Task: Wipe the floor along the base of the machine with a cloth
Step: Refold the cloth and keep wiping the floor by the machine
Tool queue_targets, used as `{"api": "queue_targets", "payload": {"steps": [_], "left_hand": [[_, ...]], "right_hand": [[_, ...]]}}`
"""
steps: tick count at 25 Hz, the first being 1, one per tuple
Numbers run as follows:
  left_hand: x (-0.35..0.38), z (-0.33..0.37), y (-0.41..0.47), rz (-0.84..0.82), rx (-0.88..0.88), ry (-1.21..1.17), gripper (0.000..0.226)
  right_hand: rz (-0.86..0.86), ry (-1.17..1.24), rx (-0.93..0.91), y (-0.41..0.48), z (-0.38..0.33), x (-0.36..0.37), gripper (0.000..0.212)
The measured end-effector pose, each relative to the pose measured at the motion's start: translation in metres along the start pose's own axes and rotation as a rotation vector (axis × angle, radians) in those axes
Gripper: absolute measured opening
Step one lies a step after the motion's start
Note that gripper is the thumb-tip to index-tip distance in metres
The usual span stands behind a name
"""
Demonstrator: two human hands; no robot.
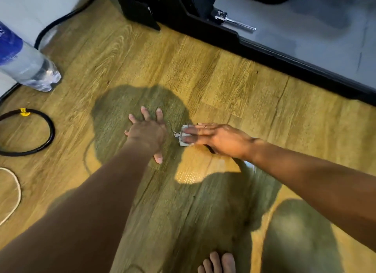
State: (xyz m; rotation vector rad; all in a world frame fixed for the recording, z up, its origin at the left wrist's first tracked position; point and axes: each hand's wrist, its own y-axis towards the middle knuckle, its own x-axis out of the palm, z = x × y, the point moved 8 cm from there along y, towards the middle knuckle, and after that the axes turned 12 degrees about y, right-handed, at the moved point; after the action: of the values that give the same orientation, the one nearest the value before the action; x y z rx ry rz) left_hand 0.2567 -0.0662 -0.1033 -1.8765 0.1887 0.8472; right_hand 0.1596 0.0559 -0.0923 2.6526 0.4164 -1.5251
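Note:
A small pale grey cloth (184, 137) with frayed threads lies flat on the wooden floor (234, 85). My right hand (217, 139) presses on it with straight fingers, so only its left edge shows. My left hand (147, 133) rests flat on the floor just left of the cloth, fingers spread. The machine's black base (270, 54) runs diagonally across the upper right, well beyond both hands. Above it sits a grey deck (305, 28).
A plastic water bottle (26, 63) lies at the left. A black cable (57, 24) runs along the wall, with a black loop (40, 130) and a white cord (16, 193) on the floor. A chrome pin (234, 22) sticks out of the machine. A bare foot (217, 262) shows at the bottom.

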Motion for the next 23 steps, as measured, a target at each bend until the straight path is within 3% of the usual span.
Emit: {"api": "queue_targets", "payload": {"steps": [4,5,9,10,11,14,16,18,21,23], "left_hand": [[-0.003,0.001,-0.007,-0.017,0.007,-0.046,0.146],[-0.002,0.000,-0.007,-0.009,0.014,-0.053,0.145],[0.004,-0.005,-0.006,0.021,0.042,-0.054,0.142],[0.004,-0.004,-0.006,0.028,0.046,-0.047,0.141],[0.003,-0.003,-0.006,0.026,0.046,-0.047,0.141],[0.000,-0.002,-0.008,-0.003,0.018,-0.058,0.142],[-0.001,-0.002,-0.008,-0.019,0.002,-0.055,0.143],[0.001,-0.003,-0.007,-0.019,0.000,-0.035,0.143],[0.002,-0.003,-0.004,-0.007,-0.014,0.003,0.143],[0.004,-0.004,-0.002,-0.010,-0.022,0.002,0.144]], "right_hand": [[0.187,0.079,0.428,-0.016,0.084,-0.057,0.083],[0.226,0.067,0.443,-0.015,0.085,-0.058,0.083],[0.113,0.000,0.010,0.010,0.042,-0.034,0.064],[0.108,-0.036,-0.020,0.013,0.052,-0.042,0.063],[0.146,-0.048,0.028,0.016,0.074,-0.054,0.064],[0.428,0.080,0.452,0.009,0.154,-0.098,0.061],[0.542,0.128,0.598,0.011,0.166,-0.101,0.062],[0.483,0.162,0.484,0.024,0.143,-0.083,0.066],[0.295,0.124,0.162,0.028,0.113,-0.067,0.067],[0.286,0.063,0.140,0.027,0.134,-0.082,0.059]]}}
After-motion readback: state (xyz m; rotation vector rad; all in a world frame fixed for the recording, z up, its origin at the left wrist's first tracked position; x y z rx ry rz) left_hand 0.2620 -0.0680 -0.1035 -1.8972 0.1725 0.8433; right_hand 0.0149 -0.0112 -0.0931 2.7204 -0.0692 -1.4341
